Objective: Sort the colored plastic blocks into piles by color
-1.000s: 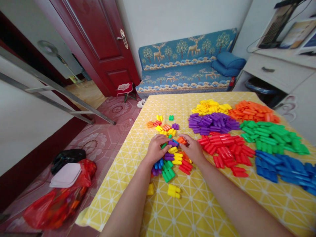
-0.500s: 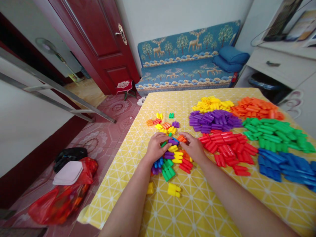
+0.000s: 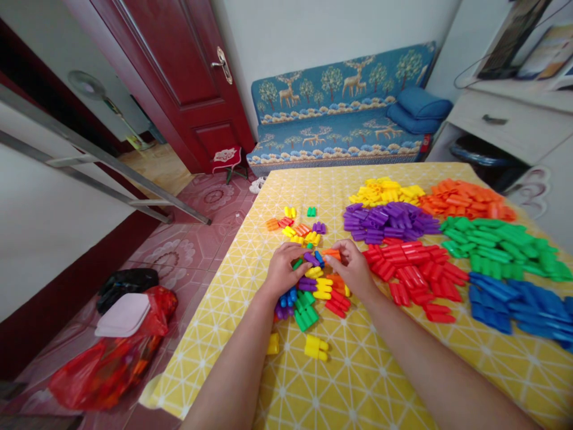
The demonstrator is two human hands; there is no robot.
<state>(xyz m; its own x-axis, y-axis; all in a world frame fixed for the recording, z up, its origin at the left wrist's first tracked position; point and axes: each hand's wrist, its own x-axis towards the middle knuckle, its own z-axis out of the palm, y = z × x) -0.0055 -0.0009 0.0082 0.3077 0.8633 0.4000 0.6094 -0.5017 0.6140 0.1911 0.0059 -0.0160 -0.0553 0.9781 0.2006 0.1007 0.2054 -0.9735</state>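
Note:
Over a loose cluster of small plastic building blocks, my left hand has its thumb and fingers closed around a purple building block. My right hand pinches an orange building block just to the right of it. A blue block shows between the two hands. Below them lie yellow blocks, a green block and red blocks. More blue blocks are partly covered by my left hand.
Sorted block piles in yellow, purple, orange, red, green and blue fill the right of the yellow tablecloth. A patterned sofa stands behind; a red bag lies on the floor.
The orange block in my right hand has turned flatter and sits slightly apart from the purple one. The purple block has tilted, and more of the blue block shows between my hands.

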